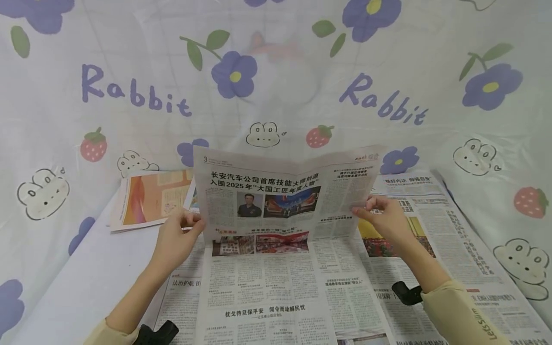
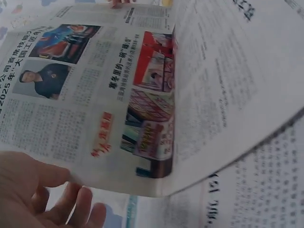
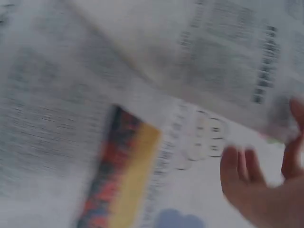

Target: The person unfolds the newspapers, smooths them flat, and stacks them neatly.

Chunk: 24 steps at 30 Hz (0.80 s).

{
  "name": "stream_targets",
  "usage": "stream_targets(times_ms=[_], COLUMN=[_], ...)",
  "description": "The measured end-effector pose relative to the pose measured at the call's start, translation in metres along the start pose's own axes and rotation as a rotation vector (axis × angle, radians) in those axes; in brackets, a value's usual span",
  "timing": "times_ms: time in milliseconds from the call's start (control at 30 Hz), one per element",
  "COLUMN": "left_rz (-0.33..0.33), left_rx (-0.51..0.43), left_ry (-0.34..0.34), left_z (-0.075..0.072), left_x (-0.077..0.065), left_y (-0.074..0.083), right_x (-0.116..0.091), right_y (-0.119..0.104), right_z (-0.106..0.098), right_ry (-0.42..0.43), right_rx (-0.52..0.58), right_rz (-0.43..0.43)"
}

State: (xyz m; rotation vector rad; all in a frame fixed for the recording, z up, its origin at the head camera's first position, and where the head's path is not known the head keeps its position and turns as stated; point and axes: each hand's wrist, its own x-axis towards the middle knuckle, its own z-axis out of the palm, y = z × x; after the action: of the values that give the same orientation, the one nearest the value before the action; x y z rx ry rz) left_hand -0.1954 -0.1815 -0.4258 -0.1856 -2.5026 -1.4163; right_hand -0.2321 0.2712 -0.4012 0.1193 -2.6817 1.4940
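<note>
Your left hand (image 1: 178, 237) pinches the left edge of the newspaper (image 1: 284, 261) between thumb and fingers, barely parted. The newspaper is in the middle, before you: its upper part is raised and bent across a fold, while its lower part lies flat over other sheets. It is greyish white, with bold black headlines, a portrait, a wide colour photo and a red-toned picture strip near the fold. Your right hand (image 1: 388, 223) pinches the right edge, its other fingers loosely bent. Around it, at far left, bare white surface (image 1: 95, 278) shows; then an orange-printed page (image 1: 151, 199), partly hidden by the raised sheet. Rightward are spread newspapers (image 1: 461, 244), one with a yellow-and-red photo partly behind your right hand. A rabbit-patterned cloth (image 1: 284, 28) hangs behind everything.
</note>
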Motion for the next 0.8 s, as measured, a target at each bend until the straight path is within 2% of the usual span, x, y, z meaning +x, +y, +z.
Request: stream_targets(times_ms=[100,200,400,500,567,667,800], left_rz=[-0.017,-0.020,-0.076,-0.095,-0.093,-0.099,-0.140], left_rx=[0.013,-0.007,-0.161,-0.183,-0.183,-0.227,-0.354], left_ry=[-0.040,-0.104,-0.186,-0.204,-0.209,-0.251,-0.337], left_z=[0.001,0.001,-0.002,-0.003,-0.003,-0.003,-0.002], left_x=[-0.003,-0.007,-0.009,-0.008,-0.008,-0.008,-0.013], left_y=[-0.010,-0.018,-0.034,-0.036,-0.037,-0.040,-0.045], right_x=[-0.001,-0.002,-0.003,-0.005,-0.007,-0.013,-0.027], right_y=[0.020,0.032,0.044,0.046,0.046,0.045,0.048], right_z=[0.005,0.007,0.005,0.005,0.004,0.001,-0.004], right_ry=[-0.165,-0.263,-0.294,-0.306,-0.337,-0.425,-0.579], right_rx=[0.054,0.081,0.073,0.083,0.114,0.225,0.399], right_rz=[0.019,0.041,0.066,0.062,0.089,0.161,0.257])
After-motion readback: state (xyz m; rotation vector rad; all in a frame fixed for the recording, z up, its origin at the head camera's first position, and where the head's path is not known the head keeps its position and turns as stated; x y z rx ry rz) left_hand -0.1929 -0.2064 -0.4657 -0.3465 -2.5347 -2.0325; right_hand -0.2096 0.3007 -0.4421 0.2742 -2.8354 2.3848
